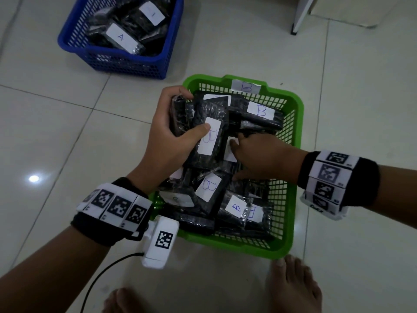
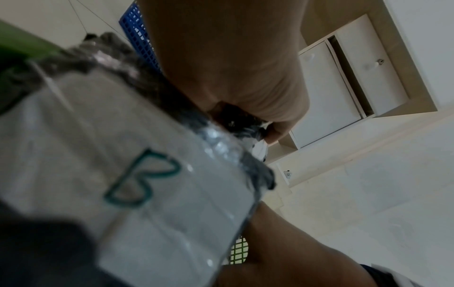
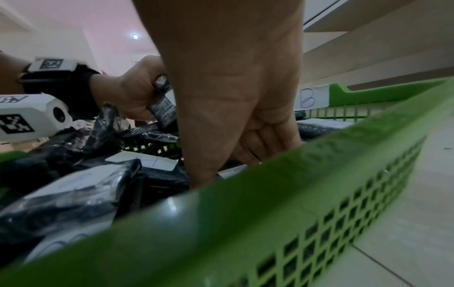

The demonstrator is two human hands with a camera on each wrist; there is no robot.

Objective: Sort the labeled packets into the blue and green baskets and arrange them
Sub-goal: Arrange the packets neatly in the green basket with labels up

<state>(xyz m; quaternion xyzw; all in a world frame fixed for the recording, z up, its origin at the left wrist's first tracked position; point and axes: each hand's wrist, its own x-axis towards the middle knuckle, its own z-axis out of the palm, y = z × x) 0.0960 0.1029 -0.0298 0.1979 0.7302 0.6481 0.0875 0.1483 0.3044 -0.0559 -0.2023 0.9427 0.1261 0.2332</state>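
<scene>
A green basket [image 1: 295,136] on the tiled floor holds several black packets with white "B" labels. My left hand [image 1: 189,111] grips a small stack of these packets [image 1: 209,136] above the basket's left side, thumb pressed on the top label [image 2: 137,178]. My right hand [image 1: 235,159] reaches down into the basket's middle, with fingers and thumb closing around a labeled packet [image 1: 230,154] that is half hidden beneath them. Further back on the left, a blue basket [image 1: 135,64] holds black packets, one labeled "A" [image 1: 121,38]. A "B" tag [image 3: 312,97] sits on the green basket's far rim.
My bare feet [image 1: 293,288] stand just in front of the green basket. A black cable [image 1: 101,274] trails from the left wrist camera. A white furniture leg [image 1: 300,16] stands at the back right, and a white cabinet [image 2: 343,77] shows beyond.
</scene>
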